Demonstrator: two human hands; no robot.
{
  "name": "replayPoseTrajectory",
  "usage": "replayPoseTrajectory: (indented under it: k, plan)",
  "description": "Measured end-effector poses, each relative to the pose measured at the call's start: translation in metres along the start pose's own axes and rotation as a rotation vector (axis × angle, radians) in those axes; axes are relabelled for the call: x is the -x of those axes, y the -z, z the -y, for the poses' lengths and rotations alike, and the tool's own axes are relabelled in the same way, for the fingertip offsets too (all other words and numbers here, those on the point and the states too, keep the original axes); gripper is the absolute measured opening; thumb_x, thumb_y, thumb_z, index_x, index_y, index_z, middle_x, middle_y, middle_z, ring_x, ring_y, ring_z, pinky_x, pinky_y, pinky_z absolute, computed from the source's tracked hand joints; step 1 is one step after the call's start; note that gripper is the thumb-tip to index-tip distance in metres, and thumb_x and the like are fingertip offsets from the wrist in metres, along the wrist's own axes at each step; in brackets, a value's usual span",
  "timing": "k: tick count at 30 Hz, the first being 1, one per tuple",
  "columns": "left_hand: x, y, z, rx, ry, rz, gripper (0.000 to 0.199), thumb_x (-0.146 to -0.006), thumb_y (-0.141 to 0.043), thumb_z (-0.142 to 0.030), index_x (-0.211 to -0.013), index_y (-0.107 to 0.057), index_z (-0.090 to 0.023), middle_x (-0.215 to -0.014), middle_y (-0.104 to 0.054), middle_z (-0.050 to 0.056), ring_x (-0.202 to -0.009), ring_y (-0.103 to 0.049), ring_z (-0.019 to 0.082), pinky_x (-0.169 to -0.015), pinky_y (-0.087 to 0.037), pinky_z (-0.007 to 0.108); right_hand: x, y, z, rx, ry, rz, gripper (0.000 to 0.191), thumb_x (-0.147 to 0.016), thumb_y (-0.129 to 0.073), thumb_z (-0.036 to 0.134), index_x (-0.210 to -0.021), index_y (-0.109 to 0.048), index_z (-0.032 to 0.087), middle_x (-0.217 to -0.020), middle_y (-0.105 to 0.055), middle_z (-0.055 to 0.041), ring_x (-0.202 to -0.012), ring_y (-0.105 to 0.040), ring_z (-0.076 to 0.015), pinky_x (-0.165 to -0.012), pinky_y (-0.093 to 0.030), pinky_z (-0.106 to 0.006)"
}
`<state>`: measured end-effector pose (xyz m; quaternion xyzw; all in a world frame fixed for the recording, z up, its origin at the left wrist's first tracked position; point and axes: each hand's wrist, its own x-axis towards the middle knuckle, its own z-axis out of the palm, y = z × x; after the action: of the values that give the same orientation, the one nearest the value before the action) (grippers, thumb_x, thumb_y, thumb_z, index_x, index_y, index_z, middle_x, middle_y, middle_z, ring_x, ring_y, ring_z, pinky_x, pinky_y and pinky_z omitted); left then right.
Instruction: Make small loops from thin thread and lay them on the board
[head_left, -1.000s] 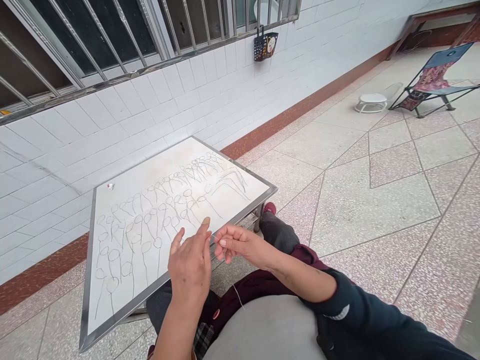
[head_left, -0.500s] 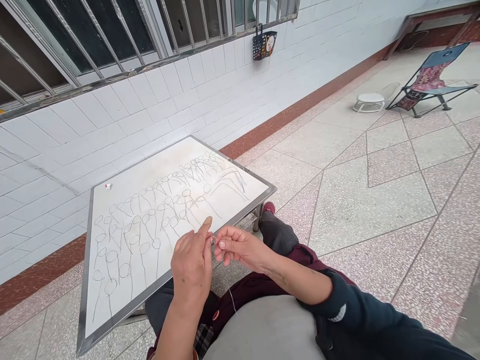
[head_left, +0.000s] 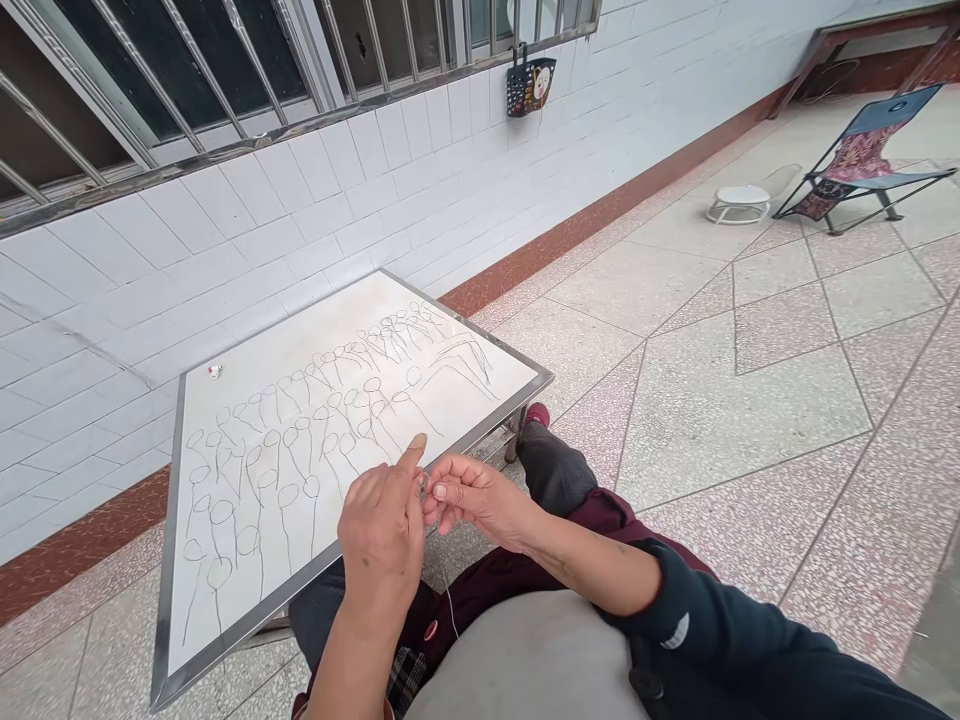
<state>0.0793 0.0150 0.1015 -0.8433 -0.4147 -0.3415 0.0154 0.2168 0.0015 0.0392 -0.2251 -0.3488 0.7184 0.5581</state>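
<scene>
In front of my lap, my left hand [head_left: 382, 525] has its index finger pointing out over the table edge while the thumb and other fingers pinch a thin strand [head_left: 424, 487]. My right hand [head_left: 476, 498] meets it there, thumb and fingertips closed on the same strand, which bends in a small curve between them. A pale length of strand [head_left: 450, 598] hangs below the hands over my lap. Just beyond, several thin dark strands with looped heads [head_left: 289, 496] lie in rows on the white table [head_left: 247, 390]. The fingers hide most of what is held.
A small white and red item [head_left: 215, 371] lies near the table's far left corner. Behind stands a tiled wall with a barred window, where a patterned bag [head_left: 529, 88] hangs. To the right are a low white stool [head_left: 739, 205] and a folding chair [head_left: 862, 165].
Both hands stay together, with the right hand's fingertips slightly closer to the left. The hanging strand has swung a little to the left. The strands on the table lie as before.
</scene>
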Motion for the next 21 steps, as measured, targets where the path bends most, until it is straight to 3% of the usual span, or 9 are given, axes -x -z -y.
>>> replayPoseTrajectory:
  k: [5, 15, 21]
  plan:
    - [-0.0006, 0.0004, -0.0031, 0.027, 0.058, -0.036, 0.035, -0.09, -0.047, -0.02, -0.123, -0.059, -0.025, -0.083, -0.07, 0.001, -0.078, -0.061, 0.017, -0.081, -0.046, 0.032, 0.0048, 0.0009, 0.0055, -0.039, -0.038, 0.122, 0.025, -0.082, -0.067, 0.035, -0.096, -0.059, 0.016, -0.083, -0.067, -0.0021, -0.074, -0.066, -0.0109, -0.061, -0.051, -0.02]
    - [-0.0001, -0.0014, 0.0053, -0.006, -0.073, -0.085, 0.039, -0.086, -0.053, -0.013, -0.124, -0.057, -0.023, -0.081, -0.071, -0.001, -0.078, -0.063, 0.016, -0.084, -0.047, 0.032, 0.0027, 0.0014, -0.0007, -0.01, -0.032, 0.05, 0.021, -0.081, -0.069, 0.034, -0.086, -0.06, 0.015, -0.068, -0.065, 0.0012, -0.06, -0.061, -0.0071, -0.054, -0.041, -0.017]
    - [-0.001, 0.0019, 0.0044, 0.032, -0.025, -0.058, 0.04, -0.086, -0.052, -0.013, -0.124, -0.057, -0.023, -0.083, -0.07, 0.0, -0.078, -0.062, 0.017, -0.083, -0.047, 0.033, 0.0039, 0.0015, -0.0009, 0.018, -0.032, 0.084, 0.023, -0.081, -0.068, 0.035, -0.091, -0.062, 0.015, -0.076, -0.067, -0.0016, -0.068, -0.064, -0.01, -0.058, -0.043, -0.019]
